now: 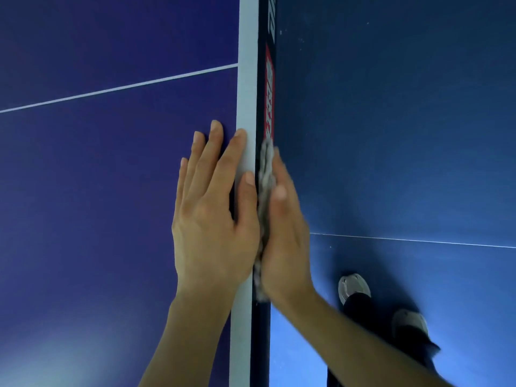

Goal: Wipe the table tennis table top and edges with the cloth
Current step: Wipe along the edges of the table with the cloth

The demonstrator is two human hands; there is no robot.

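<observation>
The blue table tennis table top [97, 191] fills the left half, with a white border stripe [247, 79] along its right edge and a thin white centre line. My left hand [212, 210] lies flat on the top, fingers straight, thumb and forefinger on the white stripe. My right hand [282, 224] presses a grey cloth [265, 174] flat against the table's dark vertical side edge [264, 344], fingers straight. The cloth is mostly hidden between my palm and the edge. A red label [269, 93] runs along the edge just beyond the cloth.
To the right of the edge lies the blue floor [405, 121], with a thin white seam line across it. My two feet in grey shoes [354, 287] stand on it at the lower right, close to the table.
</observation>
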